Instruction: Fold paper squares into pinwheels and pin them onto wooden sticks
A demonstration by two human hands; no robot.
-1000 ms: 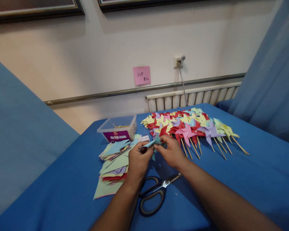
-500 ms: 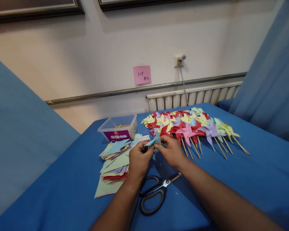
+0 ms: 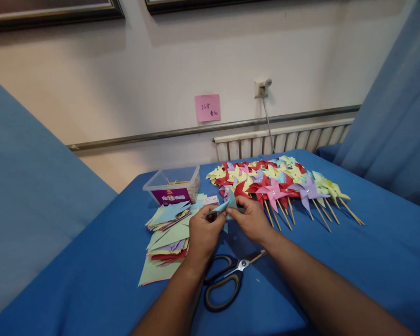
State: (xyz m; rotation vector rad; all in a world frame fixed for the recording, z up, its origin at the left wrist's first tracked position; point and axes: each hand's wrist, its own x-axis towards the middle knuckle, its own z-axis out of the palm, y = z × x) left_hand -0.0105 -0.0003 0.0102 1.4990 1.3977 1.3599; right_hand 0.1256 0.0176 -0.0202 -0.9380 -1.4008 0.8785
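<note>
Between my two hands is a light-blue paper pinwheel (image 3: 232, 201), its points partly folded in toward the middle. My left hand (image 3: 205, 228) pinches it from the left, and my right hand (image 3: 250, 218) pinches it from the right, fingertips meeting near its centre. My fingers hide part of the folds, and I cannot make out a stick on it. Below my hands, scissors (image 3: 243, 264) with black handles lie on the blue tablecloth (image 3: 101, 275). Stacks of coloured paper (image 3: 171, 235) sit just left of my left hand.
Many finished pinwheels on sticks (image 3: 273, 191) cover the table's back right. A clear plastic box (image 3: 192, 179) with thin sticks in it stands behind the paper stacks. Beyond the table are a radiator (image 3: 294, 140) and a wall pipe (image 3: 143, 138). Blue curtains (image 3: 388, 140) hang at both sides.
Hardly anything differs. Both hands keep their pinch on the light-blue pinwheel, with its upright point slightly shifted. The whole view has moved by a few pixels.
</note>
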